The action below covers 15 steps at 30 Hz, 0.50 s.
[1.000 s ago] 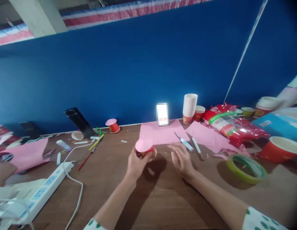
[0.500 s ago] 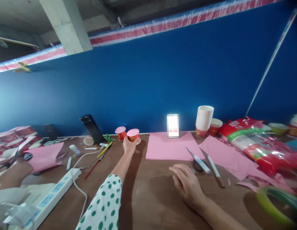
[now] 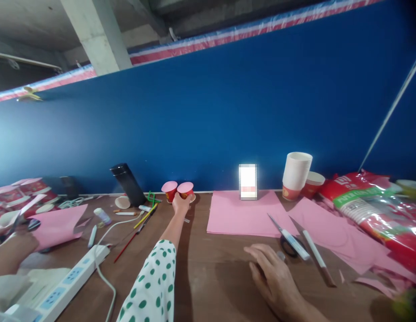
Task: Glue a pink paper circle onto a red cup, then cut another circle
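My left hand reaches to the back of the table, its fingers closed around a red paper cup topped with a round pink paper disc. Touching or almost touching it on the left is a second red paper cup, also with a pink disc. My right hand rests on the brown tabletop, fingers loosely stretched out and holding nothing. Just beyond its fingers lie scissors with a white label and a pen. A stack of pink paper is ahead of that hand.
Upright white paper cups stand stacked near a red plastic bag of cups. Pink offcuts lie at right. On the left are a black bottle, a power strip, pencils and another person's hand with pink paper.
The view has shifted slightly, so the things on the right sit further right and lower. My left hand stays at the cup, and my right hand still lies on the table.
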{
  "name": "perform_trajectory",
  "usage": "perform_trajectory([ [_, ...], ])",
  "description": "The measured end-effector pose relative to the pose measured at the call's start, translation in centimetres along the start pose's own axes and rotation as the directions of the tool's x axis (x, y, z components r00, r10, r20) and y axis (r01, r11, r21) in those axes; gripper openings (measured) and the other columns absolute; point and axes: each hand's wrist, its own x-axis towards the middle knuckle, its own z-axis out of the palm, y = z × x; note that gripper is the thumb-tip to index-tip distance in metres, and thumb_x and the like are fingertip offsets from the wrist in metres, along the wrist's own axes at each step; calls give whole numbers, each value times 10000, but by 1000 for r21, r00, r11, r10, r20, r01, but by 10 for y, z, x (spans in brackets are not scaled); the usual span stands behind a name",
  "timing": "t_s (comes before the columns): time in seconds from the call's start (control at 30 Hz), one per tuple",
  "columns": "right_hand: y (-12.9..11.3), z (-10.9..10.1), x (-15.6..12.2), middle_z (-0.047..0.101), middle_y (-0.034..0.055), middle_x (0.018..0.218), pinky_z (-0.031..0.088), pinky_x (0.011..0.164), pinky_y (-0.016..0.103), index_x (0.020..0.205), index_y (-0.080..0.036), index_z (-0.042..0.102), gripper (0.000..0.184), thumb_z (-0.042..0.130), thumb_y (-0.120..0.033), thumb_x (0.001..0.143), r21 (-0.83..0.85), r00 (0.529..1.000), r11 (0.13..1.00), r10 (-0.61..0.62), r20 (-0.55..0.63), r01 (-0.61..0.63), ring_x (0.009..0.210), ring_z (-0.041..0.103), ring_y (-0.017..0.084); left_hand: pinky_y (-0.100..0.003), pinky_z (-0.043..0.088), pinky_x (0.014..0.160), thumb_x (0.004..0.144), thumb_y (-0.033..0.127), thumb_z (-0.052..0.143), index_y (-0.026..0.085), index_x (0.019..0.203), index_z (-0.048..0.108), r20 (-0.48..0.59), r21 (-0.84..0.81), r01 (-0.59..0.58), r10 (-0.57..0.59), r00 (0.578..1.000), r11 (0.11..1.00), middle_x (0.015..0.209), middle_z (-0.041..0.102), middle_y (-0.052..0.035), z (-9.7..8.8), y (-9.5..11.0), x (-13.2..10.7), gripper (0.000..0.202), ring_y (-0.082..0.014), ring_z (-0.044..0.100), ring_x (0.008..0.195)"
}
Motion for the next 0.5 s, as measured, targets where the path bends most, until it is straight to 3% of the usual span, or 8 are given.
perform_trajectory([
  [0.5,-3,0,2,536,95,998,464,799,360,1084,-190,487,319,406,-115,784,28,1000,999,29,2,-29,947,505,216,-368,422,748,653,424,573,136,980,497,-10,-13,-49,49,999,999,962,607,-159,2,-3,3,442,-291,560,917],
])
